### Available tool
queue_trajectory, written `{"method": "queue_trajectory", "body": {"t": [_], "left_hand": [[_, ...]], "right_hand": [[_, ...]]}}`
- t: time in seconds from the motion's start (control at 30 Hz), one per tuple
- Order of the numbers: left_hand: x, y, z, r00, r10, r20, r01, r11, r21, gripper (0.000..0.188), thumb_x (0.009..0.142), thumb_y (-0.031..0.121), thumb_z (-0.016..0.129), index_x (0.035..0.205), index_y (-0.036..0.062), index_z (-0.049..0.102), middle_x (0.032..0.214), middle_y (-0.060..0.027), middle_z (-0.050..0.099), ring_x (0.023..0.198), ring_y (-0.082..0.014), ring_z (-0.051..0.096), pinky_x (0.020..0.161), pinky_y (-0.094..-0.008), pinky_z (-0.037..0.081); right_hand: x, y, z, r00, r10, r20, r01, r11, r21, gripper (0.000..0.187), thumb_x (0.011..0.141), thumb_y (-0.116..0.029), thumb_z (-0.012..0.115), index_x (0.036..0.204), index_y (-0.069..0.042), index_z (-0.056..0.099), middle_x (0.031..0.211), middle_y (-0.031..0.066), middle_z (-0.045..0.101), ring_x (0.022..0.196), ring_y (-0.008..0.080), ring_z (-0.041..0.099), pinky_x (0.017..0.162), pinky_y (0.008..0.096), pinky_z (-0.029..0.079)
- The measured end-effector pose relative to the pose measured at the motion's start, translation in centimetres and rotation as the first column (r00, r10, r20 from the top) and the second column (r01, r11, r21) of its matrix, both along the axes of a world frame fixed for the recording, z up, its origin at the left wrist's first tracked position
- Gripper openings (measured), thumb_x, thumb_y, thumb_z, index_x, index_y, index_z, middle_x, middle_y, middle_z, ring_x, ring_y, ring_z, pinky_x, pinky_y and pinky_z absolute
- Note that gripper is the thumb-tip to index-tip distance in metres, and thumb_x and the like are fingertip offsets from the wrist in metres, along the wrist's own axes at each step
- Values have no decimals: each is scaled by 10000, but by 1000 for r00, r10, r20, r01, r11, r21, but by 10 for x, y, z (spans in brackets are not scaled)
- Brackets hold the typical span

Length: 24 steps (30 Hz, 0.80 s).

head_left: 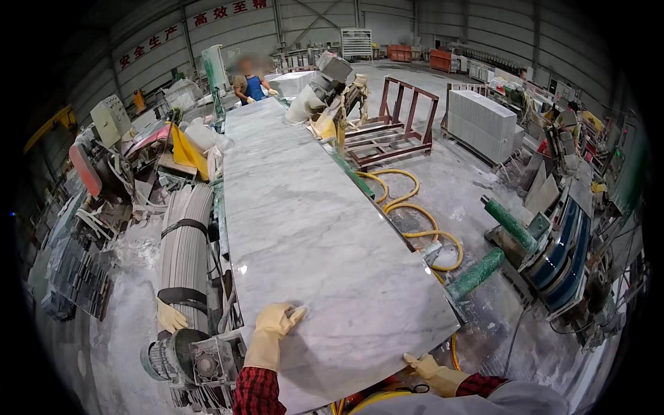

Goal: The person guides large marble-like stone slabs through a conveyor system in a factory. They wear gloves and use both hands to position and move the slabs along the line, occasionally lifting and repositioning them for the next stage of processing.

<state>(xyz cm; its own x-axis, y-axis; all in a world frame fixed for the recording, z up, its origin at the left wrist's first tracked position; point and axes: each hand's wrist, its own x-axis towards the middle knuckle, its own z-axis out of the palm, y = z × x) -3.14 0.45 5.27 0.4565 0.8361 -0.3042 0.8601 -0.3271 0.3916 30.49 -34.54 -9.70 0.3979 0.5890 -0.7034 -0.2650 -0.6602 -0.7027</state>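
Note:
A long white marble slab (304, 200) with grey veins lies flat, stretching from right in front of me to the far end. My left hand (277, 321), in a cream rubber glove, rests on top of the slab near its left front corner, open. At the slab's near right edge is my right hand (434, 375), gloved alike. One digit shows at the edge of the stone and the hand appears closed on that edge; its other fingers are hidden. At the far end, a person in a blue apron (254, 88) stands by the slab, wearing gloves.
Left of the slab stand a ribbed grey roller cover (185, 235) and a motor (173, 360); a cream glove (171, 317) lies there. To the right are a yellow hose (434, 228), green rollers (477, 273), a rusty metal rack (391, 128) and stacked pale stone slabs (481, 121).

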Motion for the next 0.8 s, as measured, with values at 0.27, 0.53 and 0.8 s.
{"method": "queue_trajectory", "body": {"t": [0.27, 0.53, 0.8], "left_hand": [[6, 9, 10, 986, -52, -160, 39, 996, -83, 782, 928, 784, 647, 1137, 49, 811, 1085, -209, 802, 1006, -361, 755, 899, -450, 578], [17, -105, 146, 988, 102, -119, -86, 987, 139, 719, 938, 591, 769, 1335, -8, 740, 1090, -192, 819, 1010, -289, 792, 857, -393, 613], [86, -180, 158, 896, 251, 366, -338, 920, 197, 609, 873, 524, 866, 1059, -50, 783, 767, -160, 726, 691, -247, 649, 673, -385, 512]], "right_hand": [[-2, -3, 20, 956, 23, -292, 6, 995, 96, 736, 1017, -435, 792, 1279, 223, 589, 1220, 314, 728, 1045, 408, 768, 922, 499, 659], [-4, 2, 94, 796, -110, -595, 146, 989, 12, 714, 1056, -286, 762, 1456, 214, 443, 1339, 322, 639, 1246, 431, 688, 1145, 467, 575], [123, -23, 125, 964, 5, -265, 104, 913, 395, 470, 983, -77, 780, 1360, 128, 588, 1275, 242, 715, 1073, 339, 770, 862, 446, 651]]}}
